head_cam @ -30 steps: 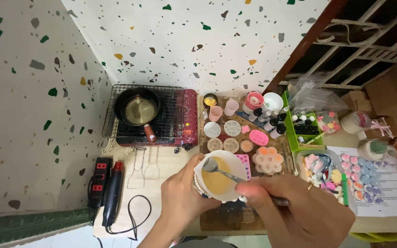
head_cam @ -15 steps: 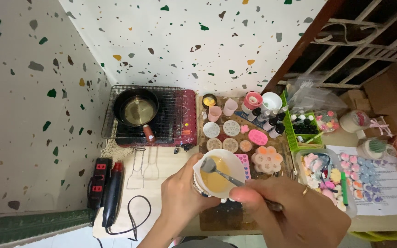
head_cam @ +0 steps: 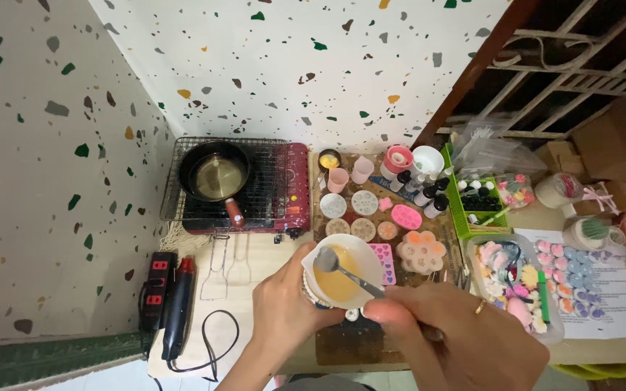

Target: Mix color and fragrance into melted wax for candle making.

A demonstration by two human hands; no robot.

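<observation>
Cup of yellow liquid sits centre-bottom of frame, gripped in our left hand. Right hand pinches spoon; bowl has swung to the cup's left rim since earlier, so stirring continues.

a white cup with a pouring spout at its left rim is held off the desk, tilted a little toward the camera so that its inside is seen. it is filled partway with a smooth, pale yellow-orange liquid. the cup is gripped from below and from the left by the left hand. a metal spoon is laid across the cup, with its bowl raised at the upper left rim, just above the liquid, and its thin handle slanting down to the right. the handle's end is pinched in the right hand.
</observation>
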